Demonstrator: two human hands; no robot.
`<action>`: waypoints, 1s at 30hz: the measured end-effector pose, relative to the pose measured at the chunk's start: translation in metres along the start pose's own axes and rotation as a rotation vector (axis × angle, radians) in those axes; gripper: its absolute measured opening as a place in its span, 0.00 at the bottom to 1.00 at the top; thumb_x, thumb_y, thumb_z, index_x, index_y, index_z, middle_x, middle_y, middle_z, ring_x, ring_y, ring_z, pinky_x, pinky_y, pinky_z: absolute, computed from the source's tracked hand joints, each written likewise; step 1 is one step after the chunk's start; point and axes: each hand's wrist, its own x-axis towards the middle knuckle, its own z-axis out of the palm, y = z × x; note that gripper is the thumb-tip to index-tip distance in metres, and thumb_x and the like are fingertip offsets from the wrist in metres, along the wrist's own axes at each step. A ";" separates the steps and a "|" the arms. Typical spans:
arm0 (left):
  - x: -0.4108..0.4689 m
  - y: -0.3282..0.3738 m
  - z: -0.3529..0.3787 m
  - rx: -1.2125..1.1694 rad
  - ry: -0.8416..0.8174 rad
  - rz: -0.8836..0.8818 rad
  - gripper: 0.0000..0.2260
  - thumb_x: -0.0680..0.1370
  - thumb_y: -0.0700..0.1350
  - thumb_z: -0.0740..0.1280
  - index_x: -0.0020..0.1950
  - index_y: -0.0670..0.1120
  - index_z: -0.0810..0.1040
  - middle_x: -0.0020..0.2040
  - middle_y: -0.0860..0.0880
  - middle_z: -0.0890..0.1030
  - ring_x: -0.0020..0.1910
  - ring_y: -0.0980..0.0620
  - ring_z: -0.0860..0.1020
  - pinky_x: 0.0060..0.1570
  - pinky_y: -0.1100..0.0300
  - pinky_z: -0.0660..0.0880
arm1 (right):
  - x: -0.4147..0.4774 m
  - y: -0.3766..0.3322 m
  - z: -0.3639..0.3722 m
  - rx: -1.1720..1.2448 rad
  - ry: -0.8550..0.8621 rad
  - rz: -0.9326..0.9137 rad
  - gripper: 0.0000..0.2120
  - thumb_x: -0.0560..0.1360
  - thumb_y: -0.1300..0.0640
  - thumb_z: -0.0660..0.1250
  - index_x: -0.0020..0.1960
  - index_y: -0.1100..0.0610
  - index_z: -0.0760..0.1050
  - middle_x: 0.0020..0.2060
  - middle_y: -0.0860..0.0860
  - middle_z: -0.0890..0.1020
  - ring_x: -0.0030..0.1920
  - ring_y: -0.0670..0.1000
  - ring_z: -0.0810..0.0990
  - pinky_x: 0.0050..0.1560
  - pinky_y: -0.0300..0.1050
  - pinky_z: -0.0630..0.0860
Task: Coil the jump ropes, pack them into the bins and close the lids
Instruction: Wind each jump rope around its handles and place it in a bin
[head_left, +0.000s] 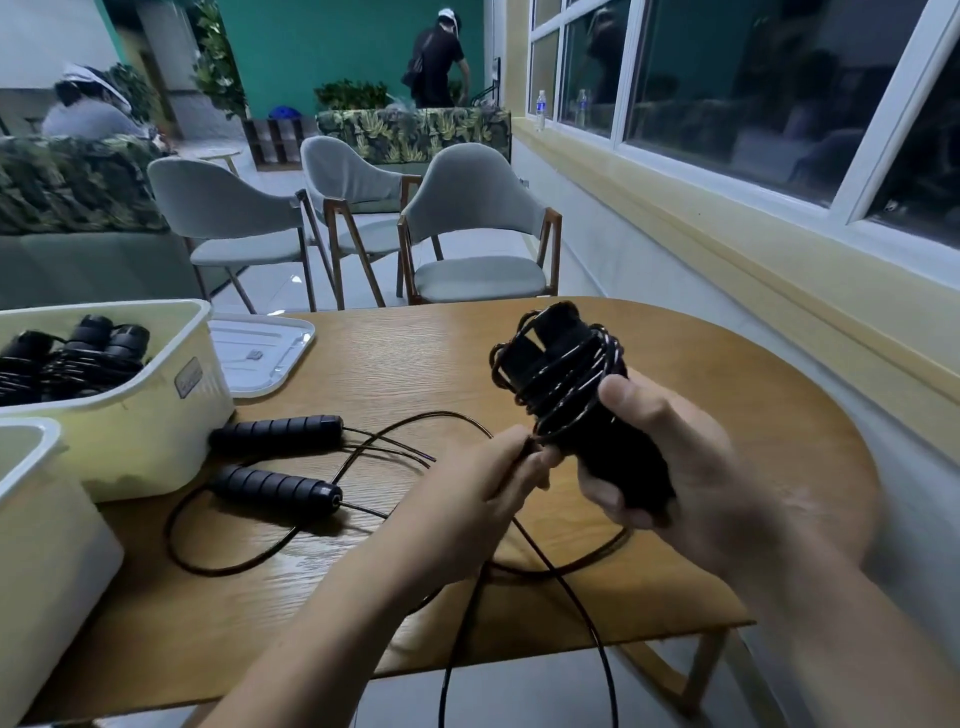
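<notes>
Head view: the right grip (675, 467) is clenched round the two black handles of a jump rope (561, 374). It holds them upright above the right side of the surface (415, 364), with thin black cord wound round them in loose, uneven turns. The left grip (483, 483) pinches the unwound cord (448, 670) just beside the bundle, and from there the cord drops past the near edge and out of view.

The step in hand looks like winding. To do it well, feed the cord under light tension and lay each turn snug against the last instead of crossing. Draw the slack up before it snags on the second jump rope (275, 431), which lies uncoiled to the left with both ribbed handles flat. Some turns bulge off the handles, so the end will likely need tucking.

Far left, a cream bin (202, 317) holds coiled ropes, with its lid (260, 353) lying beside it. A nearer bin (36, 431) stands at the left edge.
</notes>
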 end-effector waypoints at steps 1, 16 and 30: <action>-0.001 0.003 0.001 0.014 -0.005 0.011 0.12 0.87 0.58 0.58 0.47 0.58 0.74 0.37 0.66 0.78 0.35 0.63 0.76 0.34 0.69 0.64 | 0.000 0.000 0.001 -0.014 0.033 0.014 0.36 0.76 0.40 0.74 0.70 0.65 0.69 0.47 0.62 0.82 0.31 0.56 0.72 0.23 0.43 0.63; -0.003 0.009 0.013 0.186 -0.019 0.011 0.08 0.86 0.56 0.63 0.48 0.58 0.69 0.36 0.54 0.76 0.35 0.55 0.75 0.34 0.55 0.68 | -0.006 -0.001 0.008 -0.711 0.449 -0.042 0.24 0.73 0.36 0.77 0.64 0.35 0.71 0.35 0.47 0.86 0.33 0.47 0.83 0.36 0.50 0.79; -0.007 0.018 -0.004 -0.560 0.196 -0.277 0.01 0.79 0.40 0.74 0.49 0.44 0.85 0.38 0.45 0.86 0.36 0.49 0.86 0.32 0.59 0.74 | 0.000 0.029 0.022 -1.276 0.401 -0.263 0.38 0.80 0.28 0.59 0.84 0.42 0.53 0.66 0.49 0.74 0.47 0.59 0.85 0.38 0.56 0.82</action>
